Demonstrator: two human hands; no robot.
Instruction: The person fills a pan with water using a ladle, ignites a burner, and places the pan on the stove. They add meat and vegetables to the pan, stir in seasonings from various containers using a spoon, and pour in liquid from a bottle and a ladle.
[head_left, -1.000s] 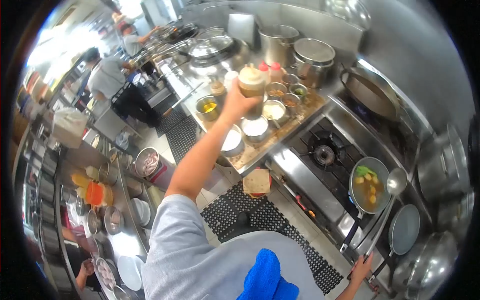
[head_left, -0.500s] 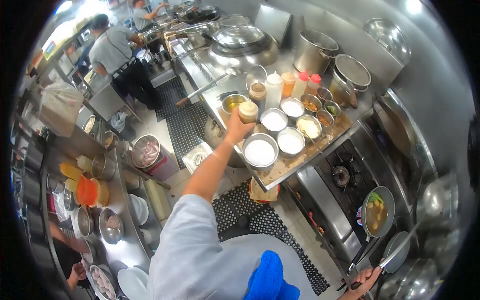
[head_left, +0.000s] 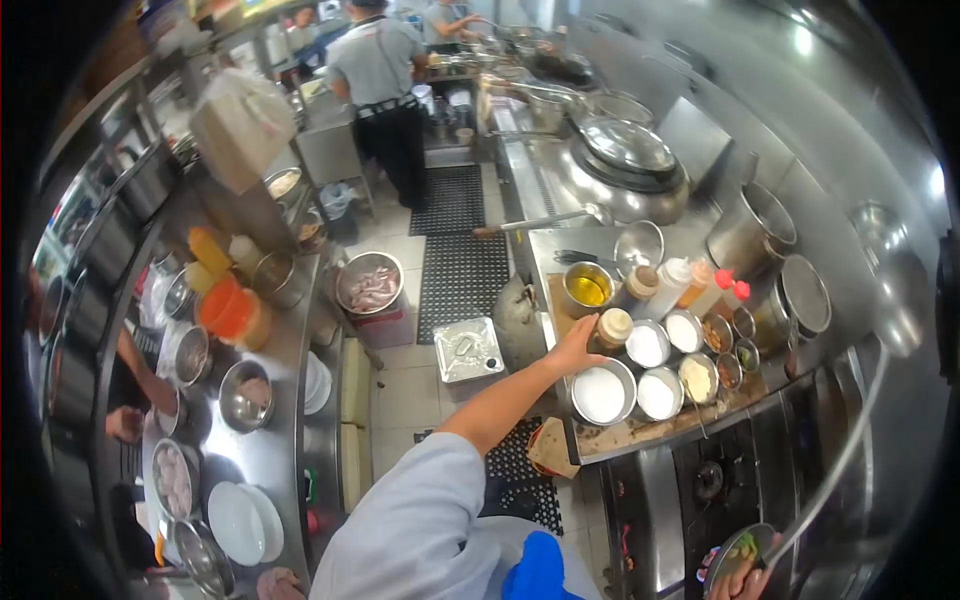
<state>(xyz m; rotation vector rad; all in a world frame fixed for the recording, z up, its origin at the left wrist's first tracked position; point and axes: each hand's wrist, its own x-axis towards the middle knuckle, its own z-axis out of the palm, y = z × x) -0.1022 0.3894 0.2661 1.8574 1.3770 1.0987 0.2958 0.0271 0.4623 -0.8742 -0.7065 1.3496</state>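
My left hand (head_left: 574, 348) reaches to the seasoning counter, fingers closed around a bottle with a cream cap (head_left: 613, 327). Beside it stand a steel bowl of white powder (head_left: 603, 394), a pot of yellow oil (head_left: 588, 288) and a brown-capped bottle (head_left: 638, 286). At the lower right, my right hand (head_left: 742, 584) is wrapped around the handle of a long ladle (head_left: 832, 470), partly cut off by the frame. The ladle's bowl (head_left: 897, 312) points up and away. Under this hand, a frying pan (head_left: 768, 538) with greens and broth sits over a burner.
Several squeeze bottles (head_left: 712, 292) and small seasoning bowls (head_left: 660, 393) crowd the counter. A lidded wok (head_left: 627, 147) stands farther back. On the left shelf are bowls of raw meat (head_left: 247, 396) and stacked plates (head_left: 238, 525). Co-workers (head_left: 375, 75) stand at the back; another person's arm (head_left: 148, 375) shows at left.
My view has turned left, so the counter and stove appear farther right and lower. My left hand stays on the cream-capped bottle; the ladle's bowl appears higher in view.
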